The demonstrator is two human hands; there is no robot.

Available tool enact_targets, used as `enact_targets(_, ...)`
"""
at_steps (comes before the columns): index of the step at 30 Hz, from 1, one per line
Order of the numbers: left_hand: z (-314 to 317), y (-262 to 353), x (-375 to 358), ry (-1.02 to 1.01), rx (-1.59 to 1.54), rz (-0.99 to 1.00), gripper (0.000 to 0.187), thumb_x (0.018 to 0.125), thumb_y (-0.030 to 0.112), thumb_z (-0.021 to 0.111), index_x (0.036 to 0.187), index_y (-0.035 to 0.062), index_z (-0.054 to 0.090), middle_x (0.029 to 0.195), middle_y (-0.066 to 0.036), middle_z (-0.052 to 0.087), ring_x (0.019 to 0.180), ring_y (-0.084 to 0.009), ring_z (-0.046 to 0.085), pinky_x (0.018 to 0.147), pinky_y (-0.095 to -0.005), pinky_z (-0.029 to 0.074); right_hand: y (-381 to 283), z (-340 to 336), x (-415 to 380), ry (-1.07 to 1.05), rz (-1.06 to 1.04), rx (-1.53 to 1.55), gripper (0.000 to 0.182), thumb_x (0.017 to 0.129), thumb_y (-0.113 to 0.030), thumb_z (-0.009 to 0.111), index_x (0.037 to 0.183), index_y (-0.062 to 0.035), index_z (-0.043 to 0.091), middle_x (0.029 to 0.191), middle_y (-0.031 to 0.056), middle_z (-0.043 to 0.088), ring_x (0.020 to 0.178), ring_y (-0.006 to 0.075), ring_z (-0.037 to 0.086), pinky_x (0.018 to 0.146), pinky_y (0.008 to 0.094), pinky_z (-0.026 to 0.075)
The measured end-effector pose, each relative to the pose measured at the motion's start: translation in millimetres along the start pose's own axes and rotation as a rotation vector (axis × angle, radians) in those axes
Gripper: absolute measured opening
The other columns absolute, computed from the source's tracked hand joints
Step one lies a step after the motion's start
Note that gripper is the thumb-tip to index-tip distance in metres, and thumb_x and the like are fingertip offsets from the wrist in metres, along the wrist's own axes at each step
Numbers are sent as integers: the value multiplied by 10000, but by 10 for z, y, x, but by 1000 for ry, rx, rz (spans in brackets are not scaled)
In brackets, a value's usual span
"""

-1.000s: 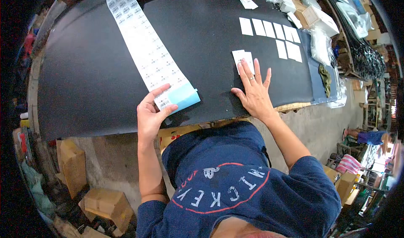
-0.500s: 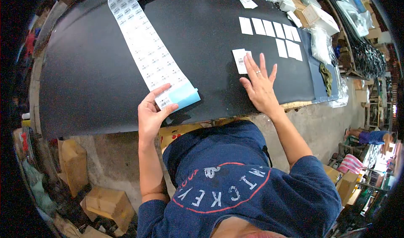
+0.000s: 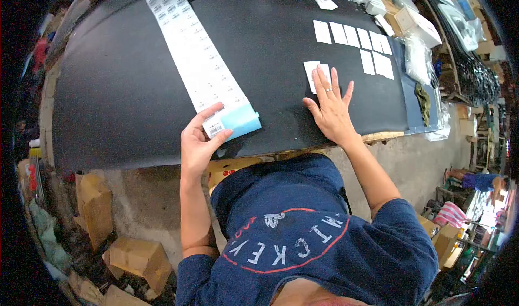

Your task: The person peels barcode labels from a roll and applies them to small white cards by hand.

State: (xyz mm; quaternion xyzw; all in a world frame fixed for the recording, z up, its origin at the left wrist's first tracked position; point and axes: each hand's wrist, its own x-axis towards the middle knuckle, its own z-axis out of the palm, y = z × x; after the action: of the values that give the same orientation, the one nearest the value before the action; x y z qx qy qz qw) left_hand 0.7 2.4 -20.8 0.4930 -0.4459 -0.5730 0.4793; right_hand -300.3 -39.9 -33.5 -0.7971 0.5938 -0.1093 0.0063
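Note:
A long strip of printed barcode labels (image 3: 203, 62) runs across the black tabletop (image 3: 119, 90) from the far edge toward me. My left hand (image 3: 201, 138) pinches its near end, where the light-blue backing (image 3: 241, 123) is folded over and shows. My right hand (image 3: 333, 111) lies flat with fingers spread, the fingertips on a white card (image 3: 310, 71) and partly covering it. Beyond it, several white cards (image 3: 338, 34) lie in two rows. A small loose pile of cards (image 3: 324, 0) is farther back.
White boxes (image 3: 417, 27) and clear plastic bags (image 3: 417, 60) crowd the table's right end, near a dark green cloth (image 3: 423, 105). Cardboard boxes (image 3: 138, 260) stand on the floor at lower left. A person (image 3: 478, 181) is in the background at far right.
The view has shifted slightly, moving the table's contents a little to the right. My right hand's fingers now lie over the card's label. My left hand keeps its pinch on the strip.

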Motion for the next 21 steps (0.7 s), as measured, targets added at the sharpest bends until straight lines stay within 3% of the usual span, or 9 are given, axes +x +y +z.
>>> enact_targets(5, -16, -59, 6, 8, -54, 6, 532, 757, -76, 702, 1257, -36, 524, 1222, -114, 577, 1075, -166, 573, 918, -278, 471, -36, 90, 27, 23, 14, -151, 632, 929, -455, 474, 1458, -156, 299, 1540, 54, 227, 1422, 365, 124, 1055, 682, 1)
enact_targets(9, 20, -43, -28, 8, -40, 65, 454, 795, -56, 681, 1229, -24, 550, 1154, -78, 606, 991, -99, 579, 838, -243, 498, -113, -8, 29, 8, -10, -179, 618, 923, -460, 486, 1461, -213, 307, 1554, 42, 189, 1427, 364, 105, 1053, 683, -2)
enact_targets(12, 76, -15, -74, 49, -22, 53, 444, 797, -57, 677, 1222, -14, 559, 1158, -66, 613, 989, -107, 583, 851, -243, 492, -392, -209, 83, 73, -86, 250, 693, 857, -425, 601, 1453, -198, 332, 1561, 68, 166, 1428, 367, 103, 1094, 624, 14)
enact_targets(15, 59, 8, -56, 62, 31, 75, 428, 801, -53, 674, 1213, 3, 573, 1169, -72, 617, 1026, -130, 589, 882, -260, 491, -647, -232, 277, 29, -295, 712, 668, 715, -215, 782, 1323, -126, 520, 1460, 127, 377, 1379, 356, 280, 1122, 458, 228)
enact_targets(16, 80, 95, -76, 53, 66, 103, 413, 810, -45, 668, 1210, 4, 576, 1171, -76, 617, 1035, -135, 588, 888, -266, 491, -738, -197, 331, 18, -343, 843, 633, 700, -205, 791, 1282, -123, 557, 1430, 125, 419, 1367, 347, 308, 1119, 460, 235)
enact_targets(19, 66, 333, -106, -20, 187, 78, 385, 831, -21, 658, 1207, 7, 578, 1182, -85, 615, 1051, -144, 584, 906, -279, 487, -910, -233, 473, -57, -495, 757, 523, 711, -204, 781, 1203, -148, 614, 1390, 119, 463, 1353, 318, 339, 1115, 506, 214)
enact_targets(21, 47, 372, -102, -29, 180, 167, 383, 832, -7, 663, 1205, 6, 577, 1169, -84, 622, 1034, -137, 592, 893, -273, 490, -964, -248, 532, -44, -503, 777, 456, 718, -194, 773, 1154, -155, 643, 1356, 99, 504, 1335, 307, 369, 1112, 524, 202)
